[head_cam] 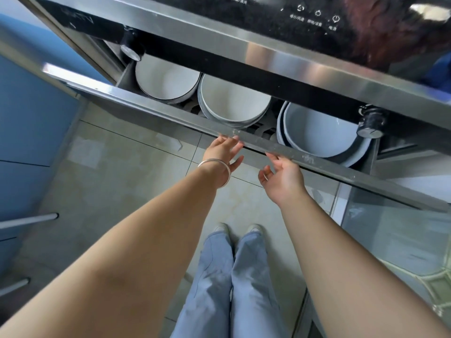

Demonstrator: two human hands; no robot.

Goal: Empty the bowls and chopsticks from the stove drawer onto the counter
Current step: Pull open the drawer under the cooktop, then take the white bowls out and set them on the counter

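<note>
The stove drawer (156,111) stands partly pulled out under the stove front. Inside it, three groups of white bowls show: a dark-rimmed bowl (166,81) at the left, a stack of bowls (234,103) in the middle, and larger stacked bowls (319,132) at the right. No chopsticks are in sight. My left hand (223,154), with a silver bangle on the wrist, has its fingertips on the drawer's front edge. My right hand (283,176) hovers just below that edge, fingers spread, holding nothing.
Two black knobs (130,46) (371,124) stick out of the stove front above the drawer. The black control panel (314,15) is at the top. Blue cabinet doors (26,128) with bar handles stand at the left. My legs and shoes are on the tiled floor (117,167) below.
</note>
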